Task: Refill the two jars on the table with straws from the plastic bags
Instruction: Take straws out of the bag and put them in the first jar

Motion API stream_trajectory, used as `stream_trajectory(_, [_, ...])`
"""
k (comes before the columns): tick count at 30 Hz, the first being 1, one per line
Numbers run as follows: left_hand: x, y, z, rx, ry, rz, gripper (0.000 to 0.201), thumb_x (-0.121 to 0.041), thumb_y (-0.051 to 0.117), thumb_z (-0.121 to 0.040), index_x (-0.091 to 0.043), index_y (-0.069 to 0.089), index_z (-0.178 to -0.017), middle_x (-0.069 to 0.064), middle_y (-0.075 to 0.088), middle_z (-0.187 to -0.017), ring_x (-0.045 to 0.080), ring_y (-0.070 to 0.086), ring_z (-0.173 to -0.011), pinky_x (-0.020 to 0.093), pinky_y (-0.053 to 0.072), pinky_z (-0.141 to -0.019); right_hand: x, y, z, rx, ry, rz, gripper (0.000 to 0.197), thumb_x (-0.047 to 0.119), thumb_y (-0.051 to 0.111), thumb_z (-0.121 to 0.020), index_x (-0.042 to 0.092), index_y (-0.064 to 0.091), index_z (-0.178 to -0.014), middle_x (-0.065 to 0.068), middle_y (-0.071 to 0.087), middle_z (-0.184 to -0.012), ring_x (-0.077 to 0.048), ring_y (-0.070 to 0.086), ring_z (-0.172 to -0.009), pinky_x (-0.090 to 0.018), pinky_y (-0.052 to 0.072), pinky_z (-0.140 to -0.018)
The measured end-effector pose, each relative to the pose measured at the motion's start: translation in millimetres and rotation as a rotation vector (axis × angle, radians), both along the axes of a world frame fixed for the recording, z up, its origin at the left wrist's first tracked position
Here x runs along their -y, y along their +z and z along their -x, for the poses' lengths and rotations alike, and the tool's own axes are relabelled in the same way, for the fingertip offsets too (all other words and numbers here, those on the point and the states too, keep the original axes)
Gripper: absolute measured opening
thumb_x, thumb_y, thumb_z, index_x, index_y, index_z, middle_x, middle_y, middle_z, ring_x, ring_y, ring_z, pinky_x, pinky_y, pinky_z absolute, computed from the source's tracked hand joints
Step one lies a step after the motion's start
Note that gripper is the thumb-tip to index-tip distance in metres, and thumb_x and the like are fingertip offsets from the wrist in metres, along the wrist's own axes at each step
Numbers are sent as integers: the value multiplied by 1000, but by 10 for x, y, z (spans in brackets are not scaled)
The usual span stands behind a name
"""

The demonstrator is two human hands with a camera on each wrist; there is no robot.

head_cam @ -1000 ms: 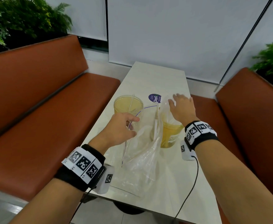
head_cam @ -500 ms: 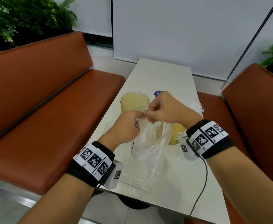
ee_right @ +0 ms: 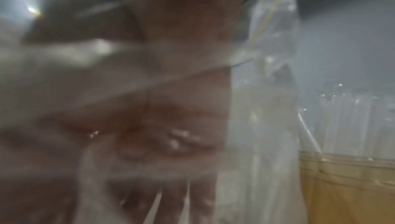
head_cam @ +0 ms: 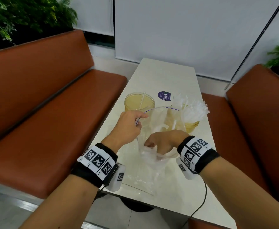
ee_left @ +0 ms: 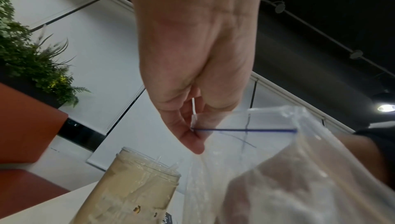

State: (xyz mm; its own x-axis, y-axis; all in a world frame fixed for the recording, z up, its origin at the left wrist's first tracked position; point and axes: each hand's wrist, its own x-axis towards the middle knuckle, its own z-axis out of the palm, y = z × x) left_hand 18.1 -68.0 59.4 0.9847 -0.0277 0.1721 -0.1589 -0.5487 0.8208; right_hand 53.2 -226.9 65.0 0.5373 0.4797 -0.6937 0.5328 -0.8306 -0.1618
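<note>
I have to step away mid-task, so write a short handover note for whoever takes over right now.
Left hand pinches the zip rim of the clear plastic bag, holding its mouth open.
Right hand is down inside the bag; its grasp cannot be made out.
Right jar already holds a full bunch of wrapped straws.
Left jar holds only a straw or two.
Left to do: lift the remaining straws out of the bag and into the left jar.

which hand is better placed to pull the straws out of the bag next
Right. The right hand is already reaching inside the plastic bag, while the left hand pinches its rim, holding it open.
</note>
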Motion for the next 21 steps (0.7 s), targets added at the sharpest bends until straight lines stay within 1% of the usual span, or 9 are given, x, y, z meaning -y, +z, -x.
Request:
stream_trajectory(3, [-29, -27, -19, 1, 10, 6, 38, 5, 59, -92, -14, 73, -122, 5, 68, -123, 25, 67, -111, 37, 55, -98, 34, -42, -3, 50, 4, -44, 34, 24, 72, -88, 15, 63, -120, -4, 65, -123, -28, 61, -113, -45, 50, -100])
stream_trajectory(6, [-67, -56, -30, -8, 8, 3, 38, 5, 58, -93, -15, 72, -122, 2, 68, -126, 21, 67, -111, 35, 55, -99, 85, -38, -20, 51, -29, -139, 11, 29, 61, -98, 37, 54, -98, 8, 57, -110, -20, 52, -103, -33, 43, -93])
stream_trajectory(8, [-82, -70, -40, -18, 23, 4, 38, 3, 54, -94, -16, 73, -120, 2, 68, -125, 18, 65, -105, 30, 54, -97, 112, 6, -24, 44, -105, -242, 5, 27, 54, -103, 33, 54, -103, 8, 56, -102, -16, 49, -95, -27, 39, -86])
stream_trajectory(9, [-83, -70, -45, -30, 29, 44, 37, 0, 50, -95, -16, 75, -116, 4, 70, -120, 16, 64, -95, 30, 56, -90, 125, 46, -22, 38, -157, -323, 7, 25, 52, -104, 31, 55, -102, 10, 56, -96, -11, 51, -88, -24, 39, -81])
stream_trajectory(11, [-50, -23, -22, -75, 48, 235, 33, -10, 45, -97, -19, 76, -102, 7, 72, -95, 15, 58, -75, 27, 54, -67, 140, 164, -11, 34, -262, -476, 26, 21, 52, -105, 41, 50, -88, 21, 54, -86, 5, 50, -80, -16, 37, -74])
stream_trajectory(13, [-7, 44, 33, -125, 75, 372, 32, -22, 43, -103, -19, 74, -97, -3, 61, -76, 11, 54, -71, 14, 45, -56, 168, 281, -27, 51, -362, -557, 29, 21, 51, -105, 43, 51, -87, 28, 59, -79, 12, 53, -78, -13, 39, -73])
stream_trajectory(15, [22, 57, 77, -165, 48, 405, 34, -38, 43, -105, -20, 72, -107, -10, 57, -81, 9, 54, -77, 12, 42, -61, 207, 377, -52, 45, -435, -623, 26, 20, 51, -105, 40, 57, -89, 30, 62, -72, 13, 57, -74, -19, 49, -83])
stream_trajectory(17, [65, 35, 106, -168, -32, 425, 31, -43, 56, -98, -23, 68, -120, -13, 61, -98, 10, 56, -88, 9, 43, -67, 232, 488, -61, 26, -465, -697, 28, 19, 52, -104, 32, 61, -81, 25, 63, -64, 9, 61, -66, -35, 52, -95])
stream_trajectory(21, [177, -107, 63, -103, -35, 162, 72, -51, 88, -65, -32, 56, -127, -16, 56, -115, 9, 55, -96, 16, 42, -76, 216, 725, -100, 11, -477, -799, 18, 26, 52, -105, 22, 70, -106, 9, 76, -101, -6, 71, -99, -39, 56, -99])
